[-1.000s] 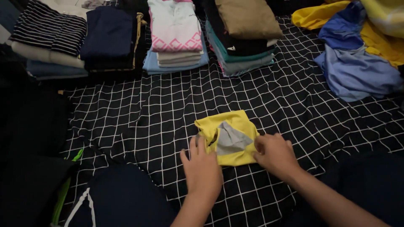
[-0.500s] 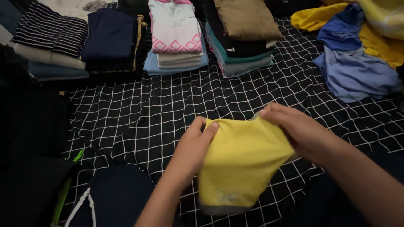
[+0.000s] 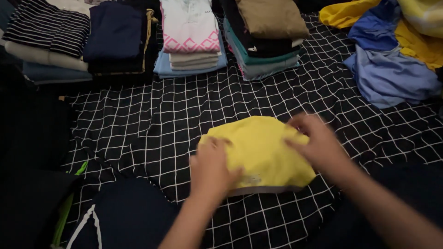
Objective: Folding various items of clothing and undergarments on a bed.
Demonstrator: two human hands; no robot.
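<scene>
A folded yellow cloth garment with a grey hem band [image 3: 260,150] lies flat on the bed's black sheet with a white grid pattern [image 3: 184,110], near the person and a little right of centre. The left hand [image 3: 210,168] rests palm-down, fingers spread, on the garment's near-left edge; the right hand [image 3: 316,143] presses on its right side, fingers loosely curled over the cloth. Neither hand appears to pinch or lift the fabric, though motion blur hides the fingertips.

The step in hand looks like flattening the fold. The next move, as a judgement, calls for a grip under both sides so the bundle keeps its shape when raised.

A small pale printed mark [image 3: 251,180] sits near the grey hem, too blurred to make out.

Along the far edge stand folded stacks: a black-and-white striped stack [image 3: 46,27] far left, a dark navy stack [image 3: 115,34] beside it, a white top with a pink geometric band [image 3: 190,32] on a pale stack, and an olive-brown piece [image 3: 272,18] over teal and dark layers. Far right lies a loose heap of blue and yellow clothes [image 3: 392,50]. Dark shorts with a white stripe [image 3: 124,216] lie near left.
</scene>
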